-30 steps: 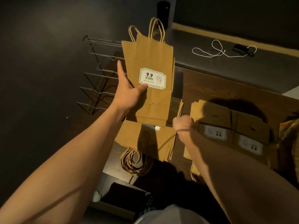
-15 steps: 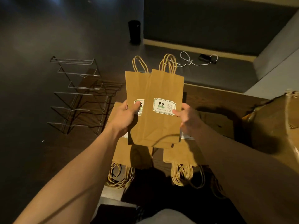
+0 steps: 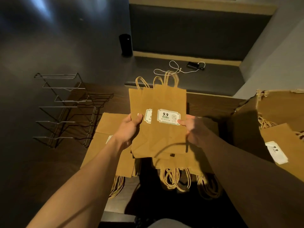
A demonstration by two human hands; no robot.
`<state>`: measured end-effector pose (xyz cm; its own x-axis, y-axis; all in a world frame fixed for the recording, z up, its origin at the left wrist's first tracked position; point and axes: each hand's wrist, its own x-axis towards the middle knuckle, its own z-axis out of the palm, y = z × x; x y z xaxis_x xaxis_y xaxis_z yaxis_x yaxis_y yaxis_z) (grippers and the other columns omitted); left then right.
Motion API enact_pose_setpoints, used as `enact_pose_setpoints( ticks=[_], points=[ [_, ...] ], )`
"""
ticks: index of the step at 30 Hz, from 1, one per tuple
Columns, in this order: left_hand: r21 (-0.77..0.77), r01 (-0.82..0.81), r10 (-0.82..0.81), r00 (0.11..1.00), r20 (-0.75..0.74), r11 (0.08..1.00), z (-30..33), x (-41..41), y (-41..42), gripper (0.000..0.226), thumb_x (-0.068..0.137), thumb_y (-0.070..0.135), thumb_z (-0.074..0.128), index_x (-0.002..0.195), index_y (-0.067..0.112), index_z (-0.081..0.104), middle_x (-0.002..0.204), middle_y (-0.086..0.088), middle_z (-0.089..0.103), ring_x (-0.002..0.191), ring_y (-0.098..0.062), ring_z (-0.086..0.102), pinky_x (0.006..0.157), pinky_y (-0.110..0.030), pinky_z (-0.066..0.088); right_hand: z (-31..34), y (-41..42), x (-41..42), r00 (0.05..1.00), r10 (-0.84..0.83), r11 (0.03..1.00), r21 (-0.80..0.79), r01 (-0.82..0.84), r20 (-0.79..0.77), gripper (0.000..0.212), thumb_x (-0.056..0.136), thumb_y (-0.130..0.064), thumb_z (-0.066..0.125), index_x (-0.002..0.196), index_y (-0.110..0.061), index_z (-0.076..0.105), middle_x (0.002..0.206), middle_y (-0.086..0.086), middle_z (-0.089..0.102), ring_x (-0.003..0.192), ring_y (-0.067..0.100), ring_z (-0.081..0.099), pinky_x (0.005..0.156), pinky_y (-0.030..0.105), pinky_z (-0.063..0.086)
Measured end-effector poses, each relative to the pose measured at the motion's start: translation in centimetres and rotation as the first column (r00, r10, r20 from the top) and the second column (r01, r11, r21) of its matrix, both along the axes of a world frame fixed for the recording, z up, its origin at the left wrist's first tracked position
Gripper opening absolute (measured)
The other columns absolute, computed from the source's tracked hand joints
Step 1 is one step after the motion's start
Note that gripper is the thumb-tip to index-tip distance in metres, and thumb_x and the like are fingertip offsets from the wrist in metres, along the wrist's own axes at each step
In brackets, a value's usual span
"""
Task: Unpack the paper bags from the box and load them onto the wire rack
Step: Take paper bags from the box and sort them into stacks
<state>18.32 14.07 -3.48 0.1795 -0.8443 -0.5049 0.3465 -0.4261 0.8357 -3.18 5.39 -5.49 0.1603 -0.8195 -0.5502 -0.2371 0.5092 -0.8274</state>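
Paper bags (image 3: 166, 137) upright, left hand (image 3: 130, 130), right hand (image 3: 194, 130) pinching sides

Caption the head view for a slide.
Both hands, left hand and right hand, hold fanned paper bags beside the wire rack.

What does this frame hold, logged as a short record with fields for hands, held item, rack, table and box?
left hand: grips the left edge of the held bags
right hand: grips their right edge
held bags: fanned brown paper bags, handles up, front label reads 9.9
wire rack: to the left, no bags on it
table stacks: flat bags lying under the hands, handles toward the person
box: at right, bags inside
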Motion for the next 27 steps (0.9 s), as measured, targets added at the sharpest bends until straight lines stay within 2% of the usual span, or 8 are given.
enact_pose_setpoints(
  ticks=[5, 10, 12, 14, 18, 21, 24, 27],
  points=[
    [0.081, 0.146, -0.157, 0.975, 0.159, 0.986, 1.0, -3.1, -0.4, 0.046, 0.106, 0.049, 0.032, 0.124, 0.021, 0.064, 0.112, 0.011, 0.07, 0.093, -0.002, 0.067, 0.076, -0.016, 0.052, 0.3, 0.5, 1.3, 0.995, -0.027, 0.995, 0.096, 0.017, 0.099, 0.035, 0.093, 0.006, 0.053, 0.125, -0.008, 0.059, 0.115, 0.009, 0.066, 0.103, 0.028, 0.063, 0.092, 0.044, 0.052],
    [0.013, 0.077, -0.078, 0.959, 0.272, 0.997, 0.7, -2.9, -1.8, 0.046, 0.103, 0.041, 0.046, 0.146, 0.025, 0.039, 0.136, -0.012, 0.059, 0.106, -0.019, 0.062, 0.094, -0.038, 0.048, 3.4, -1.4, -0.5, 0.988, 0.143, 0.981, -0.123, -0.15, -0.065, 0.06, 0.089, 0.011, 0.055, 0.139, -0.022, 0.05, 0.12, 0.003, 0.064, 0.103, 0.022, 0.063, 0.078, 0.033, 0.054],
    [-0.172, -0.012, 0.126, 0.73, 0.671, 0.985, 1.6, -2.0, -2.5, 0.073, 0.096, 0.025, 0.059, 0.156, 0.022, 0.017, 0.153, -0.011, 0.036, 0.136, -0.026, 0.041, 0.112, -0.043, 0.031, 5.6, -2.4, -0.9, 0.912, 0.326, 0.916, -0.156, -0.37, -0.251, 0.064, 0.088, 0.007, 0.056, 0.14, -0.029, 0.049, 0.122, 0.003, 0.063, 0.105, 0.022, 0.063, 0.088, 0.039, 0.054],
    [-0.19, 0.329, 0.094, 0.287, 0.953, 0.925, 3.3, -2.1, -3.3, 0.086, 0.088, 0.04, 0.066, 0.157, 0.023, 0.017, 0.162, -0.006, 0.02, 0.151, -0.027, 0.012, 0.118, -0.05, 0.013, 8.1, -2.8, -0.4, 0.793, 0.476, 0.809, -0.165, -0.564, -0.379, 0.062, 0.085, 0.0, 0.058, 0.136, -0.034, 0.051, 0.115, -0.001, 0.062, 0.099, 0.018, 0.062, 0.082, 0.036, 0.053],
    [0.274, 0.624, -0.26, -0.115, 0.959, 0.732, 6.5, -4.1, -5.4, 0.082, 0.086, 0.061, 0.061, 0.152, 0.024, 0.028, 0.153, 0.003, 0.042, 0.148, -0.022, 0.026, 0.121, -0.055, 0.003, 12.0, -2.8, 2.0, 0.559, 0.622, 0.567, -0.177, -0.804, -0.548, 0.035, 0.082, -0.006, 0.058, 0.115, -0.014, 0.063, 0.091, 0.007, 0.057, 0.072, 0.014, 0.052, 0.06, 0.029, 0.04],
    [0.443, 0.64, -0.519, -0.08, 0.851, 0.628, 8.3, -3.8, -7.0, 0.042, 0.088, 0.047, 0.069, 0.116, 0.021, 0.052, 0.113, 0.003, 0.063, 0.104, -0.019, 0.058, 0.101, -0.039, 0.04, 12.4, -2.5, 2.7, 0.438, 0.618, 0.469, -0.14, -0.872, -0.654, 0.025, 0.081, -0.009, 0.063, 0.105, -0.017, 0.062, 0.09, 0.004, 0.06, 0.078, 0.018, 0.058, 0.066, 0.035, 0.049],
    [0.496, 0.698, -0.751, 0.091, 0.654, 0.517, 8.2, -2.4, -7.0, 0.031, 0.089, 0.031, 0.072, 0.111, 0.011, 0.065, 0.104, 0.0, 0.071, 0.095, -0.017, 0.065, 0.087, -0.03, 0.047, 11.2, -2.8, 2.3, 0.64, 0.472, 0.64, -0.263, -0.722, -0.606, 0.044, 0.081, -0.017, 0.069, 0.12, -0.026, 0.051, 0.1, 0.001, 0.07, 0.098, 0.024, 0.064, 0.085, 0.042, 0.049],
    [0.243, 0.634, -0.661, 0.585, 0.47, 0.734, 5.9, -1.5, -5.0, 0.016, 0.095, 0.017, 0.066, 0.11, 0.014, 0.068, 0.106, -0.005, 0.075, 0.098, -0.02, 0.072, 0.09, -0.035, 0.054, 10.0, -4.2, 0.2, 0.757, -0.029, 0.764, -0.503, -0.404, -0.653, 0.061, 0.087, -0.042, 0.065, 0.14, -0.03, 0.038, 0.134, 0.001, 0.055, 0.126, 0.025, 0.047, 0.105, 0.045, 0.034]
  ],
)
